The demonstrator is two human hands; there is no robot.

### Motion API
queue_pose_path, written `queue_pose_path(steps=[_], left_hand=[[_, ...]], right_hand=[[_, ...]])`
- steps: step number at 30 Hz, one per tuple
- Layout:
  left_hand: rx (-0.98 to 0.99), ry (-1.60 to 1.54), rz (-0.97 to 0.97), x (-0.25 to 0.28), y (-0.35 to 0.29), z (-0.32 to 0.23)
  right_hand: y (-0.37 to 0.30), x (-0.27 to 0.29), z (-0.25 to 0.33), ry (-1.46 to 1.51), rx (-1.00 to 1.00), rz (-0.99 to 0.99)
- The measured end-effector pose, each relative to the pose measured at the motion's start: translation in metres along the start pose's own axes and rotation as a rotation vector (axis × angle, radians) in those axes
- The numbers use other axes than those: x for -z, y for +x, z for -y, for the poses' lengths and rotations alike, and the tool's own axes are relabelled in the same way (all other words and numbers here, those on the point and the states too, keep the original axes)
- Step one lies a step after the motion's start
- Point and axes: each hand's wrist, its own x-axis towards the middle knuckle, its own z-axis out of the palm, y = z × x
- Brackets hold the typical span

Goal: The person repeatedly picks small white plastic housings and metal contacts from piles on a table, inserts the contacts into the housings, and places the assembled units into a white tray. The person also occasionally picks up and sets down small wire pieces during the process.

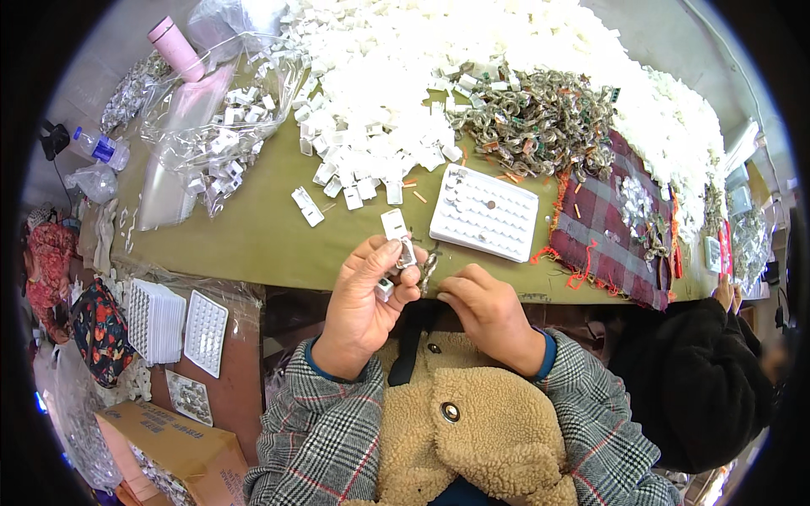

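Small white plastic casings are gripped in my left hand, one upright between thumb and fingertips and another lower among the curled fingers. A grey, shiny piece shows at the upright casing's lower end. My right hand is just to the right, thumb and forefinger pinched together at the table's near edge. A thin coiled wire hangs between the two hands; whether the right fingertips hold its end is too small to tell. Ahead lies a white dimpled tray with a few small parts in it.
White casings heap across the table's far side. Coiled wire pieces pile beside a plaid cloth. At left are a plastic bag, a pink flask, stacked trays and a cardboard box. A person in black sits at right.
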Motion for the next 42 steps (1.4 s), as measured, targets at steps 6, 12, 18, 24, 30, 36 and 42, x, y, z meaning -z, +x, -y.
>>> queue_pose_path(steps=[6,12,18,24,30,36,42], left_hand=[[0.006,0.032,0.033,-0.001,-0.006,0.005],[-0.094,0.237,0.005,-0.006,-0.003,0.012],[-0.109,0.401,-0.099,-0.006,0.003,0.018],[0.006,0.344,-0.052,-0.012,0.003,0.016],[0.052,0.286,0.01,-0.01,0.0,0.013],[0.078,0.206,0.053,-0.003,-0.004,0.018],[0.094,0.131,0.078,-0.001,-0.008,0.024]], right_hand=[[-0.003,0.022,0.008,0.175,-0.125,-0.139],[0.009,0.036,0.012,0.296,-0.193,-0.196],[0.027,0.027,0.015,0.258,-0.058,-0.164],[0.032,0.02,0.012,0.145,0.011,-0.225],[0.027,0.024,0.014,0.127,0.006,-0.192],[0.023,0.027,0.019,0.152,0.064,-0.298],[0.02,0.026,0.024,0.193,0.054,-0.271]])
